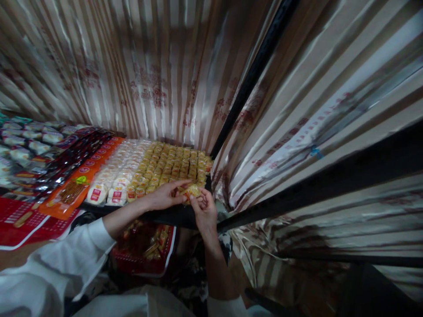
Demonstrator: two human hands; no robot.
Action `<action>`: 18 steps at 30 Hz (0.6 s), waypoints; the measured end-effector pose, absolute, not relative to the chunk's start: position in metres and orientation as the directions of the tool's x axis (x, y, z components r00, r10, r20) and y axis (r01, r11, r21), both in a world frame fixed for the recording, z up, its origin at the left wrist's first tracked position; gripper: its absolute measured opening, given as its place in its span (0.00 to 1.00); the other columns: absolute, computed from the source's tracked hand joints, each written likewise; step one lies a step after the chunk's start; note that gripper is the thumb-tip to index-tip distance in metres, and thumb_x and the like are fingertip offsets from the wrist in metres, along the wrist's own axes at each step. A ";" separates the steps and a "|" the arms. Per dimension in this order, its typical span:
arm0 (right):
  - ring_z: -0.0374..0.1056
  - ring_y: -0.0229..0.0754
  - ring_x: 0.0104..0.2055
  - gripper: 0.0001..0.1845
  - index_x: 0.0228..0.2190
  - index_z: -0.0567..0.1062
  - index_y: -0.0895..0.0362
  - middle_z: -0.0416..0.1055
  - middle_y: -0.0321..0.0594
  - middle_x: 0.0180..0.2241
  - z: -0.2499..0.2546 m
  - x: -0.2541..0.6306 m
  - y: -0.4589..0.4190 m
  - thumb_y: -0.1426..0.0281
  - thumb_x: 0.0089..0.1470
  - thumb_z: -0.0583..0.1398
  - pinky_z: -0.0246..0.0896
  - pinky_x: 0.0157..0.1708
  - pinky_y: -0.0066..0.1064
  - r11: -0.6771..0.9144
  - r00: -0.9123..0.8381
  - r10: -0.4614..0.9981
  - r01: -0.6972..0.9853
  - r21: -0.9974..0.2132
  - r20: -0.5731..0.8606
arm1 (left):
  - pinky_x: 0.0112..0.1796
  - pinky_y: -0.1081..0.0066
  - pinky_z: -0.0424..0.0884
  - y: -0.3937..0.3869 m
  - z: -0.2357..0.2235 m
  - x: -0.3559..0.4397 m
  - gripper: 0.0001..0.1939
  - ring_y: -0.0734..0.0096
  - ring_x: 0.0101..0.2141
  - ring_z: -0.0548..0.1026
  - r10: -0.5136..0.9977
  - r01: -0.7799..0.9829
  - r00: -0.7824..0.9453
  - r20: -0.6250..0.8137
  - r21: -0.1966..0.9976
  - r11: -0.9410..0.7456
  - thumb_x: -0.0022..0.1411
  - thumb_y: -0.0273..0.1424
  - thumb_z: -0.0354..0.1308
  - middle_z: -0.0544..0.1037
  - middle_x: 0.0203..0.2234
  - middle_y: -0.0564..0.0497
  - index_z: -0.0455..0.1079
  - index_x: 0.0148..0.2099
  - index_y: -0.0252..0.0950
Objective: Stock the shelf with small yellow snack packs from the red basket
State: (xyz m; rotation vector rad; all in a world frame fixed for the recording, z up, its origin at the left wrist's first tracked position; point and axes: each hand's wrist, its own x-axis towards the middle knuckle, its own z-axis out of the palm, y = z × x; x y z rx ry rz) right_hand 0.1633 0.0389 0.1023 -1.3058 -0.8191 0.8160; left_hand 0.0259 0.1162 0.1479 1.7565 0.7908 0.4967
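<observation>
A dark shelf [172, 215] carries rows of small yellow wrapped snack packets [172, 165] and white round packets [115, 176]. My left hand [165, 196] reaches across the front right of the shelf, fingers closed on a yellow snack packet [192, 191]. My right hand [205, 211] comes up from below and pinches the same packet from the other side. Both hands meet at the shelf's front right corner.
Orange packets [79, 180], dark packets [62, 160] and white-green packets [26, 141] lie to the left. Red packets [20, 222] hang at the lower left. A red package of snacks [145, 246] sits below the shelf. Striped shiny curtain [313, 132] and black rack bars [257, 66] close in the right.
</observation>
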 end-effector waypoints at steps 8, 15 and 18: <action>0.67 0.43 0.45 0.26 0.48 0.66 0.59 0.70 0.46 0.45 0.089 0.176 0.050 0.57 0.52 0.54 0.63 0.44 0.35 0.080 0.600 0.790 0.099 -0.992 0.124 | 0.34 0.74 0.67 0.143 0.140 0.059 0.18 0.73 0.32 0.71 0.773 0.254 0.629 0.083 0.918 -0.305 0.53 0.32 0.58 0.75 0.35 0.50 0.68 0.47 0.33; 0.52 0.46 0.60 0.28 0.52 0.64 0.61 0.58 0.51 0.57 0.058 0.194 0.063 0.58 0.56 0.48 0.47 0.58 0.43 -0.050 0.637 0.735 0.396 -0.917 0.235 | 0.35 0.71 0.69 0.197 0.146 0.120 0.09 0.72 0.31 0.73 0.876 0.311 0.458 0.153 0.895 -0.319 0.53 0.29 0.58 0.75 0.31 0.51 0.67 0.38 0.32; 0.53 0.46 0.60 0.28 0.53 0.64 0.62 0.58 0.52 0.57 0.053 0.192 0.066 0.59 0.56 0.47 0.48 0.58 0.41 -0.069 0.597 0.775 0.406 -0.911 0.207 | 0.37 0.71 0.69 0.210 0.145 0.152 0.09 0.72 0.33 0.73 0.882 0.425 0.443 0.161 0.828 -0.365 0.52 0.29 0.58 0.76 0.31 0.51 0.68 0.38 0.32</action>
